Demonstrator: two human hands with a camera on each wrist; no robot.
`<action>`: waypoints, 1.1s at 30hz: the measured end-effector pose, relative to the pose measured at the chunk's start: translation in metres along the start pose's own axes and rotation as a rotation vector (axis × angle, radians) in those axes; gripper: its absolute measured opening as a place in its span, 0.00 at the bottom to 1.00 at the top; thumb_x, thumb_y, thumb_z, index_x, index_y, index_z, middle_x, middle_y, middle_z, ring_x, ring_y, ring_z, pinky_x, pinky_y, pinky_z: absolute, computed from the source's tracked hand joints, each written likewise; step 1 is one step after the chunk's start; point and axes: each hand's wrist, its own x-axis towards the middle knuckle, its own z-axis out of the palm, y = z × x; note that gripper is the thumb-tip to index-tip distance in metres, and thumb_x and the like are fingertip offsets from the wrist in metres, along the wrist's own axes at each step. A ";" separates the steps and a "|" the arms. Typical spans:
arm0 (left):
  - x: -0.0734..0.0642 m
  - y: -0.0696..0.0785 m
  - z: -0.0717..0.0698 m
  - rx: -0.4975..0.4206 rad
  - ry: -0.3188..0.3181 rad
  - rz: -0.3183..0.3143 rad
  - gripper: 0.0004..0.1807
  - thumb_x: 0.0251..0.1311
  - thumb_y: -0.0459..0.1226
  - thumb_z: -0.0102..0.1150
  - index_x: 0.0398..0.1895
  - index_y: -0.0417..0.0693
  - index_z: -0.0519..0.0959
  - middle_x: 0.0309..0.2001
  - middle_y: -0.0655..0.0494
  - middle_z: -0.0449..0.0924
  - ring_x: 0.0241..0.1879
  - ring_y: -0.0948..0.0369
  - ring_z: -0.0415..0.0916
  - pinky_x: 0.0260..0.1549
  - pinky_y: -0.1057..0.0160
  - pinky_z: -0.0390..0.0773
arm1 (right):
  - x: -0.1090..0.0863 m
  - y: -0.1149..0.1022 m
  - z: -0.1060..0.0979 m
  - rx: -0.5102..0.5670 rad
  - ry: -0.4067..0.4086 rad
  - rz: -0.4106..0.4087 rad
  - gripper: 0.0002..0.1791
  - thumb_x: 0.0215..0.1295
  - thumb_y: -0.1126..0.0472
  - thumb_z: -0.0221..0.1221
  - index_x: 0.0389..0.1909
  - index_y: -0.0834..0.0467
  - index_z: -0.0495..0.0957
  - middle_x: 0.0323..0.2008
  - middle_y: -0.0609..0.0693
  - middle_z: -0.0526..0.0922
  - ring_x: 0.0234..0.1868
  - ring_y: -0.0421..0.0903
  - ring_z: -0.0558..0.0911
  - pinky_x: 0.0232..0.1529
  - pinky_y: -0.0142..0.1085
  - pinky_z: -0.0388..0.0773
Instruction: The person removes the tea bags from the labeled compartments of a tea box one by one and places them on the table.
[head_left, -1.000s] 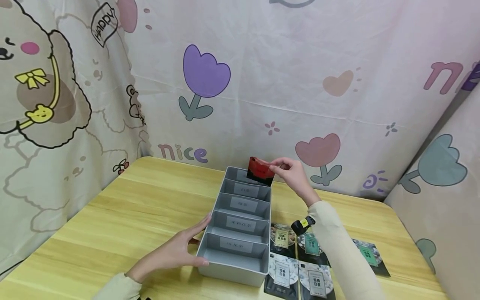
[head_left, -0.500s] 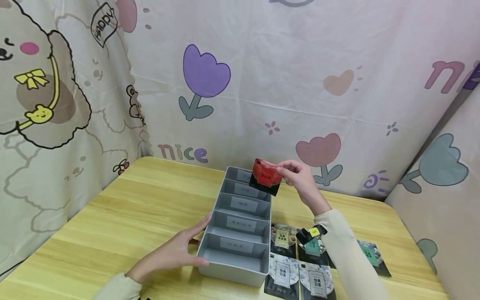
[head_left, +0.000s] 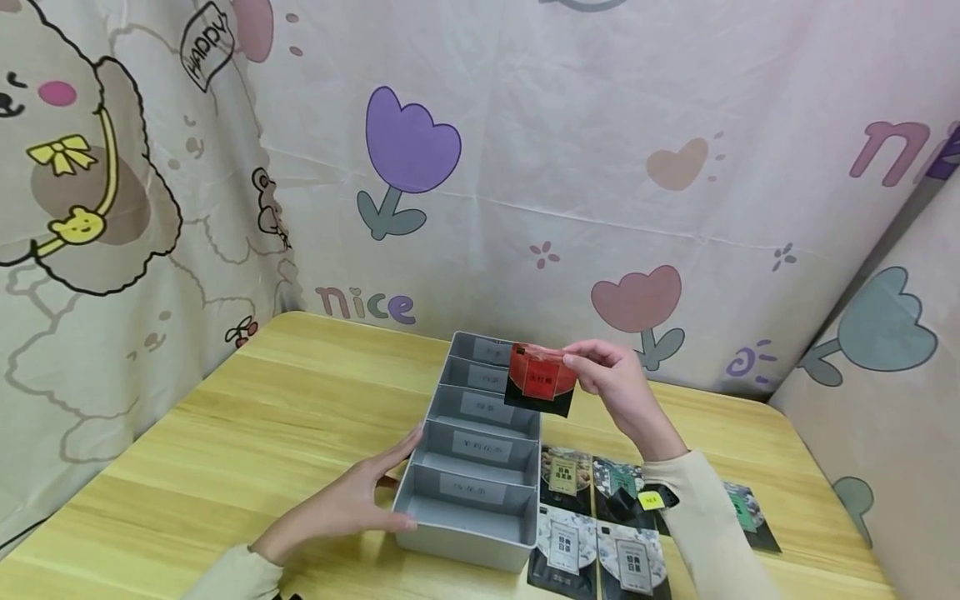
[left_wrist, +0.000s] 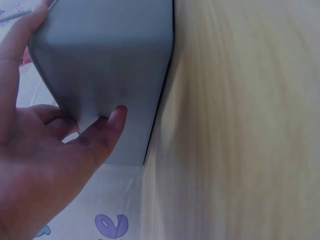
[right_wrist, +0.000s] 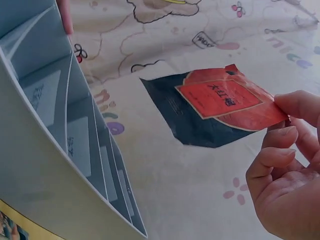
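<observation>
A red and black tea sachet point(head_left: 540, 379) is pinched along its top edge by my right hand point(head_left: 618, 387). It hangs over the right rim of a grey divided storage box point(head_left: 461, 550), overlapping the back compartments in the head view. Seen from the right wrist, the sachet point(right_wrist: 215, 97) has Chinese characters on its red label, and thumb and fingertips grip one end. My left hand point(head_left: 356, 504) holds the box's near left corner, fingers along the left side and thumb at the front. In the left wrist view the thumb presses the box wall point(left_wrist: 100, 65).
Right of the box, several dark tea sachets lie flat: one with a yellow label point(head_left: 564, 477), two with white labels point(head_left: 564, 546), and green-labelled ones point(head_left: 746, 510) partly behind the right forearm. Each box compartment carries a paper label point(head_left: 472, 489). A patterned curtain point(head_left: 525, 125) hangs behind the table point(head_left: 300, 400).
My right hand has drawn the sachet nearer and rightward, from over the rearmost compartment to the box's right rim. The sachet's front now faces the head camera. The left hand stays put.
</observation>
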 end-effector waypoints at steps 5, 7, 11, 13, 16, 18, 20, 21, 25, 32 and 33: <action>-0.001 0.000 0.000 0.017 0.000 -0.021 0.58 0.49 0.47 0.73 0.77 0.44 0.45 0.74 0.38 0.44 0.66 0.38 0.57 0.55 0.42 0.71 | -0.012 0.000 0.002 -0.022 0.011 0.012 0.08 0.65 0.68 0.59 0.34 0.52 0.82 0.22 0.45 0.73 0.20 0.41 0.65 0.23 0.32 0.63; -0.001 -0.001 0.000 0.020 0.001 -0.022 0.58 0.49 0.47 0.73 0.77 0.44 0.45 0.74 0.37 0.44 0.65 0.39 0.58 0.55 0.43 0.72 | -0.017 0.000 0.002 -0.026 0.010 0.012 0.07 0.65 0.68 0.59 0.34 0.52 0.81 0.23 0.46 0.73 0.20 0.42 0.65 0.23 0.31 0.63; -0.001 -0.001 0.000 0.021 0.003 -0.025 0.58 0.49 0.48 0.72 0.77 0.44 0.45 0.74 0.37 0.44 0.64 0.40 0.60 0.55 0.42 0.71 | -0.026 0.003 0.003 -0.041 0.020 0.017 0.07 0.65 0.68 0.59 0.34 0.52 0.80 0.24 0.46 0.75 0.22 0.41 0.67 0.24 0.30 0.65; -0.001 -0.002 0.000 0.021 0.007 -0.023 0.58 0.48 0.48 0.73 0.77 0.43 0.46 0.74 0.38 0.44 0.66 0.40 0.58 0.56 0.39 0.69 | -0.030 0.007 0.003 -0.061 0.027 0.032 0.07 0.65 0.68 0.59 0.33 0.51 0.80 0.25 0.45 0.76 0.24 0.41 0.68 0.25 0.30 0.66; -0.001 -0.003 0.001 0.017 0.013 -0.014 0.58 0.47 0.48 0.73 0.76 0.42 0.47 0.74 0.38 0.44 0.67 0.39 0.54 0.57 0.34 0.63 | -0.036 0.013 0.002 -0.092 0.025 0.065 0.06 0.64 0.68 0.60 0.33 0.52 0.80 0.25 0.45 0.76 0.25 0.40 0.69 0.27 0.30 0.68; -0.001 -0.003 0.001 0.013 0.014 -0.008 0.58 0.47 0.48 0.73 0.76 0.43 0.47 0.74 0.38 0.44 0.68 0.38 0.52 0.58 0.32 0.59 | -0.040 0.018 0.002 -0.109 0.018 0.082 0.03 0.64 0.68 0.60 0.34 0.56 0.80 0.23 0.45 0.74 0.23 0.40 0.68 0.26 0.31 0.67; -0.001 -0.003 0.001 0.009 0.015 -0.002 0.58 0.47 0.48 0.73 0.76 0.43 0.47 0.74 0.39 0.44 0.68 0.37 0.51 0.58 0.31 0.58 | -0.043 0.022 0.002 -0.128 0.007 0.098 0.02 0.64 0.68 0.61 0.36 0.61 0.79 0.22 0.45 0.73 0.22 0.40 0.67 0.25 0.32 0.67; 0.000 -0.003 0.001 0.005 0.014 -0.002 0.58 0.47 0.48 0.73 0.76 0.43 0.47 0.74 0.39 0.44 0.68 0.37 0.51 0.58 0.31 0.58 | -0.044 0.023 0.001 -0.139 0.001 0.102 0.03 0.63 0.68 0.61 0.36 0.64 0.78 0.22 0.45 0.73 0.22 0.40 0.67 0.25 0.32 0.66; -0.001 -0.003 0.002 0.007 0.013 -0.009 0.58 0.47 0.47 0.73 0.76 0.43 0.47 0.74 0.40 0.43 0.68 0.38 0.51 0.57 0.33 0.61 | -0.048 0.025 0.001 -0.203 -0.024 0.111 0.08 0.64 0.66 0.62 0.38 0.68 0.77 0.24 0.45 0.75 0.23 0.41 0.69 0.24 0.31 0.68; -0.002 -0.003 0.002 0.020 0.019 -0.005 0.58 0.48 0.48 0.73 0.77 0.44 0.47 0.74 0.41 0.43 0.68 0.38 0.51 0.58 0.34 0.62 | -0.057 0.024 0.000 -0.324 -0.035 0.129 0.08 0.63 0.66 0.63 0.37 0.67 0.77 0.19 0.49 0.72 0.18 0.40 0.67 0.18 0.33 0.65; -0.002 -0.003 0.001 0.020 0.019 -0.004 0.58 0.48 0.48 0.73 0.77 0.44 0.47 0.74 0.40 0.43 0.68 0.38 0.52 0.58 0.36 0.63 | -0.058 0.025 -0.001 -0.333 -0.032 0.135 0.08 0.63 0.66 0.63 0.37 0.67 0.77 0.19 0.50 0.73 0.18 0.40 0.67 0.18 0.32 0.66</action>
